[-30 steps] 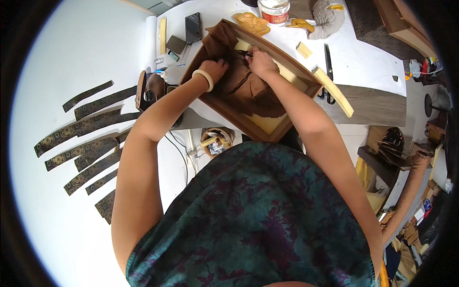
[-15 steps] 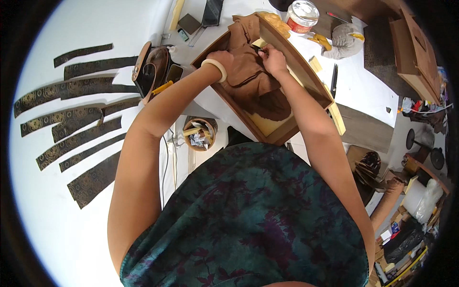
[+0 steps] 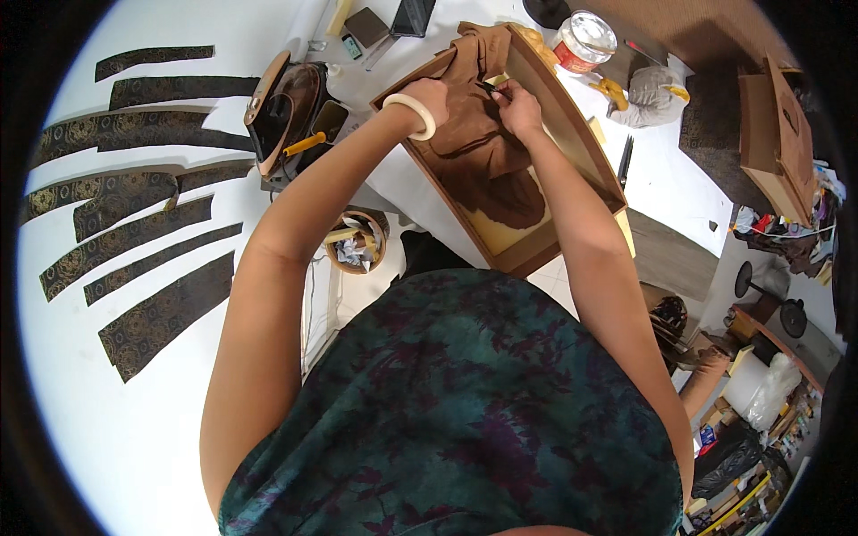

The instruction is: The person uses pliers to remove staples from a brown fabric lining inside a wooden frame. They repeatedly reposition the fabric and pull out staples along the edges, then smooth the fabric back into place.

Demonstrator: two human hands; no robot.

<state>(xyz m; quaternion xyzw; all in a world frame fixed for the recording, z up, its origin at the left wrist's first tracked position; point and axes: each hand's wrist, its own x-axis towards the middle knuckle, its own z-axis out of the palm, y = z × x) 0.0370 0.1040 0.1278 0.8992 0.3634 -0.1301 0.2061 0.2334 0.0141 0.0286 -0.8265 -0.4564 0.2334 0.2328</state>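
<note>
A piece of brown fabric (image 3: 487, 152) was spread inside a shallow wooden tray (image 3: 572, 125) on the white table (image 3: 179, 429), its upper end draped over the tray's far rim. The left hand (image 3: 429, 94) was pressed down on the fabric near the tray's upper left wall, fingers curled onto the cloth; whether the cloth was pinched or only held flat could not be told. A pale bangle (image 3: 409, 114) was worn on that wrist. The right hand (image 3: 517, 105) was closed around a thin dark tool (image 3: 490, 87) — its kind too small to make out — whose tip was set against the fabric just beside the left hand.

To the left of the tray a dark brown bag (image 3: 290, 112) was stood open, and dark patterned fabric strips (image 3: 134, 241) were laid out in rows well apart from the tray. A small round basket (image 3: 356, 239) of scraps was seen below the table edge. Beyond the tray's far corner a lidded jar (image 3: 583, 40) was placed, with a grey glove (image 3: 651, 94) near it — and a dark pen-like object (image 3: 624, 163) lay just beside the tray's right wall
</note>
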